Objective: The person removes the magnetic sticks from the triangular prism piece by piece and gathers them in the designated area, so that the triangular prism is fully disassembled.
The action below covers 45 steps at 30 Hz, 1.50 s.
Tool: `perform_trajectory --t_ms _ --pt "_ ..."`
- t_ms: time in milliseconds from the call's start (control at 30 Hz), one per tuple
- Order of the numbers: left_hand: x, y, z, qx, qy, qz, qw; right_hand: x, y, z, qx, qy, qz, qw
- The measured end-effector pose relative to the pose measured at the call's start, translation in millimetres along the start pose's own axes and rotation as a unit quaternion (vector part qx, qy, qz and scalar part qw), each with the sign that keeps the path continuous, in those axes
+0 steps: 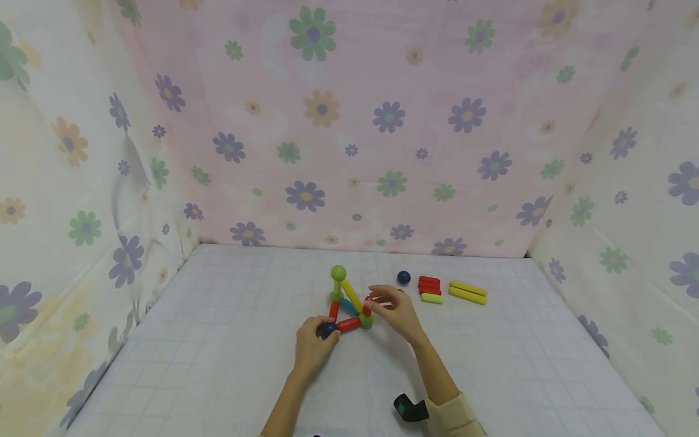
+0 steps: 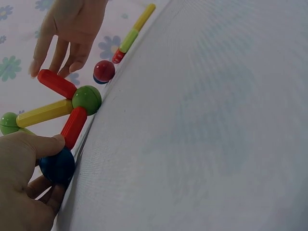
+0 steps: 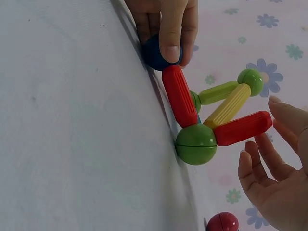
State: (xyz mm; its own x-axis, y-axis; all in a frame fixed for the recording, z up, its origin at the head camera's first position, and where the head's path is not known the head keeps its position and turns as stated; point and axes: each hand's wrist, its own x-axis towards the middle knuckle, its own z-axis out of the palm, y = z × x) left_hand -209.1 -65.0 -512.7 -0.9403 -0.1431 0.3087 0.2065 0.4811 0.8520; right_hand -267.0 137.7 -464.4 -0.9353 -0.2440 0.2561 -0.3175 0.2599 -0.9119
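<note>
And here's the toy frame (image 1: 349, 306), a triangle of rods and balls on the white table (image 1: 218, 376), right between two hands set well apart. The left hand (image 1: 313, 343) has the blue ball (image 1: 329, 329) at the near corner, thumb on one side and fingers curled round the other: a fine anchor. Across to the right hand (image 1: 397, 312), fingers loose about the upright red rod (image 3: 244, 128), thumb lifted off it, no firm grip to be seen; whether a fingertip touches, I cannot tell.

Now, how does it handle? The pieces look like smooth, hard plastic, stiff along each rod and probably light, a touch heavier if those glossy balls are metal. No squeeze will dent them, I'd say, but round and shiny means slippery. The joints look like the weak spot: rods seem merely to meet the balls, perhaps by magnet, so a sideways knock could swing or part one.

Best hold? Pinch the red rod on its ridged sides, low down, and steady the green ball (image 3: 196, 144) at its foot. Mind the slanting yellow rod (image 3: 228, 106), which meets that same ball!
</note>
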Motion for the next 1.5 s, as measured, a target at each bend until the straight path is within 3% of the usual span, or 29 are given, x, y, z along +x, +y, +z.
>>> perform_trajectory --t_ms 267,400,533,733,1100,1167,1233,1400,1500 --pt "-0.4 1.5 -0.2 -0.003 -0.002 -0.006 1.0 -10.2 -34 6 -0.029 -0.018 0.003 0.9994" --pt "-0.5 1.1 -0.3 0.0 0.002 0.002 1.0 -12.3 -37 7 -0.038 -0.015 0.007 0.9991" --pt "-0.6 0.2 0.4 0.0 0.006 0.014 0.9999 -12.9 -33 7 -0.044 -0.002 -0.004 0.999" --pt "-1.0 -0.5 1.0 -0.004 0.01 0.02 0.9997 -14.5 -3 0 -0.051 0.026 -0.008 0.9983" --pt "-0.4 0.1 2.0 -0.005 0.011 0.009 0.9999 -27.2 17 -16 -0.05 0.005 0.048 0.9976" --pt "-0.8 1.3 3.4 0.007 0.028 0.019 0.9994 -28.2 16 -15 -0.049 0.001 0.046 0.9977" --pt "-1.0 2.7 6.3 0.029 0.066 0.029 0.997 -29.6 11 -13 -0.051 -0.006 0.047 0.9976" --pt "-2.3 7.7 13.0 0.078 0.193 0.046 0.9771 -36.0 -14 -8 -0.051 -0.05 0.035 0.9968" --pt "-2.3 12.1 13.3 0.082 0.21 0.06 0.9725 -38.6 -24 -5 -0.052 -0.069 0.034 0.9957"
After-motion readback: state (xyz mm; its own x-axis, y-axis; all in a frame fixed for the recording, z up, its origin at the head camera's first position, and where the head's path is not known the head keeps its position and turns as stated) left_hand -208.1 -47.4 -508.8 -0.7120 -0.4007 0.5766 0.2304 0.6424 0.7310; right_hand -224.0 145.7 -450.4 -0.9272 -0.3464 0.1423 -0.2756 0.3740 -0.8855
